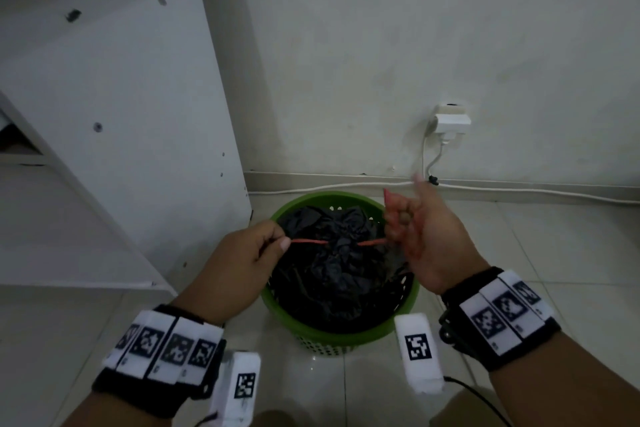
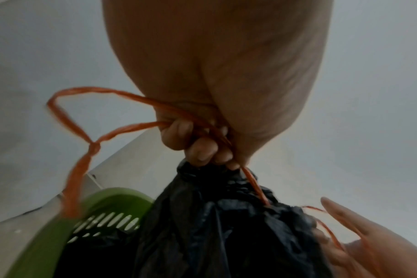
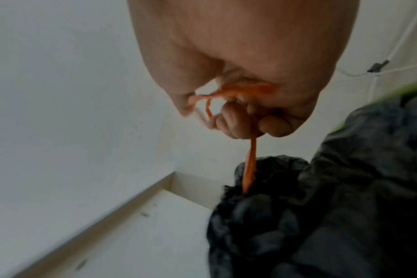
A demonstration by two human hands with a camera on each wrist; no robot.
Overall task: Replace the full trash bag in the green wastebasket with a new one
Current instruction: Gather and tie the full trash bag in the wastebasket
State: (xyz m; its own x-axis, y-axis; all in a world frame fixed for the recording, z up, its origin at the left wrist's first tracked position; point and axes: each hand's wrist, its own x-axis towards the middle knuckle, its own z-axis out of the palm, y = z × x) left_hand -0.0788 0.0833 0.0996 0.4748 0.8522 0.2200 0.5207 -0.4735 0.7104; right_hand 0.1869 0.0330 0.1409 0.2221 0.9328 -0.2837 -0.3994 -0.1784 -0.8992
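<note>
A round green wastebasket (image 1: 277,308) stands on the tiled floor with a full black trash bag (image 1: 339,270) bunched up inside it. An orange drawstring (image 1: 310,241) runs taut across the bag's gathered top. My left hand (image 1: 242,260) pinches its left end at the basket's left rim; in the left wrist view the string (image 2: 67,120) loops out past the curled fingers (image 2: 202,148). My right hand (image 1: 415,232) grips the right end with fingers curled, thumb sticking up. In the right wrist view the drawstring (image 3: 249,165) drops from the fist into the black bag (image 3: 321,216).
A white cabinet side (image 1: 121,114) stands close to the left of the basket. The white wall behind carries a plugged-in adapter (image 1: 450,121), and a white cable (image 1: 519,191) runs along the baseboard. Light tiles (image 1: 536,253) stretch to the right.
</note>
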